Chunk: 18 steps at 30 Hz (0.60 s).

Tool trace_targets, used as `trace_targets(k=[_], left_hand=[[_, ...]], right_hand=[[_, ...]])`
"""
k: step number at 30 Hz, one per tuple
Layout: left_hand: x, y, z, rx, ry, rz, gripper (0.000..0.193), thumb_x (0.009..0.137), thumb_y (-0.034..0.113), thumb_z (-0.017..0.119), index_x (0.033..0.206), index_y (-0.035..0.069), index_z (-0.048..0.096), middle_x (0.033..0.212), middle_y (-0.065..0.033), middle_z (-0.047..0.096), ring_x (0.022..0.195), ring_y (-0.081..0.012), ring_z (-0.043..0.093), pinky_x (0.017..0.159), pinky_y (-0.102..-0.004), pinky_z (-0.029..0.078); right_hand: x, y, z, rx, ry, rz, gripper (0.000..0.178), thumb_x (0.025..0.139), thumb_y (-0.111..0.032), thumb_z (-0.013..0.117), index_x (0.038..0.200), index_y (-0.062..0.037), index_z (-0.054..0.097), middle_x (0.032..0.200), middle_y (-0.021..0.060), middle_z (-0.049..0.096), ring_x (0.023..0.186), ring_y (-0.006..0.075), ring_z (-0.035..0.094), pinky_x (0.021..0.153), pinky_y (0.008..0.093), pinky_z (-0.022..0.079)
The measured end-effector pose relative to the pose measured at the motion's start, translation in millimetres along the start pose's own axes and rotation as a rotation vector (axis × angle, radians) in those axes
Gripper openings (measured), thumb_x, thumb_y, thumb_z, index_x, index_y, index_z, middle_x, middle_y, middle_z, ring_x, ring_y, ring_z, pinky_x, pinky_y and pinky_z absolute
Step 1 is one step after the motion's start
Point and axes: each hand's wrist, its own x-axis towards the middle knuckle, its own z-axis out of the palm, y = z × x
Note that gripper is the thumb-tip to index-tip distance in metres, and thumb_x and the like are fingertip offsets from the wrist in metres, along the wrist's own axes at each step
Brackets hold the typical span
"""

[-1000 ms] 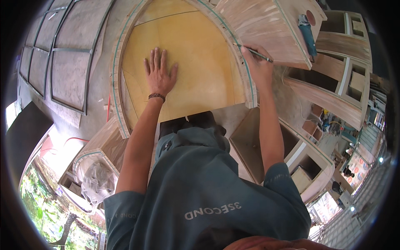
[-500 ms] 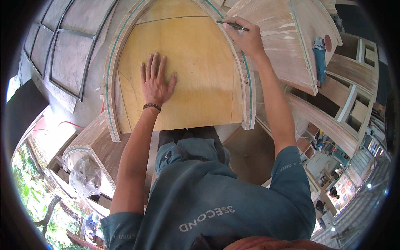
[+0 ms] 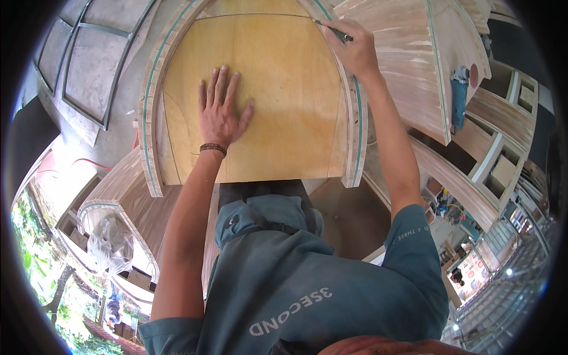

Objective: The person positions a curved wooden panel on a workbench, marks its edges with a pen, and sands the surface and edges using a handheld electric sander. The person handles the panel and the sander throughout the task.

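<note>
While left fingers [image 3: 220, 87] spread on yellow panel [image 3: 290, 118] | right fingers [image 3: 343, 25] grip pencil [image 3: 344, 36] | plastic bag [image 3: 110, 242]: contents unclear

Arched frame [image 3: 152, 100], top beyond upper edge

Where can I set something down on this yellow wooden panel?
The yellow wooden panel is bare between the flat left hand and the right side of the curved, teal-striped wooden frame. A narrower patch lies between that hand and the frame's left side. It's crowded at the far right, where the right hand holds a slim dark writing tool.
</note>
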Motion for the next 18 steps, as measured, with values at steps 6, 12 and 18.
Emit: trace_targets(k=[6,12,18], left_hand=[[-0.4,-3.5,4.3,0.007,-0.003,-0.011,0.068,0.096,0.045,0.062,0.155,0.015,0.047,0.164,-0.0127,0.040,0.155,-0.0299,0.032,0.129,-0.0531,0.018],[-1.2,-1.2,1.5,0.016,-0.021,-0.014,0.065,0.098,0.042,0.063,0.154,0.014,0.047,0.163,-0.0132,0.041,0.155,-0.0311,0.032,0.129,-0.0522,0.018],[-0.6,-2.0,2.3,0.027,-0.041,-0.026,0.065,0.099,0.044,0.061,0.155,0.015,0.047,0.164,-0.0121,0.040,0.155,-0.0300,0.030,0.130,-0.0512,0.017]], right_hand=[[-1.1,-5.2,2.0,-0.024,0.016,-0.019,0.018,0.093,-0.019,0.074,0.105,-0.0070,0.080,0.088,0.0104,0.074,0.073,0.0235,0.066,0.064,0.0339,0.052],[-3.1,-2.0,4.3,-0.052,0.000,-0.015,0.019,0.093,-0.018,0.078,0.108,-0.0058,0.080,0.095,0.0095,0.075,0.076,0.0173,0.065,0.061,0.0293,0.047],[-1.8,-7.1,1.6,-0.046,-0.003,0.008,0.019,0.093,-0.020,0.075,0.106,-0.0067,0.080,0.094,0.0111,0.076,0.078,0.0236,0.068,0.067,0.0334,0.052]])
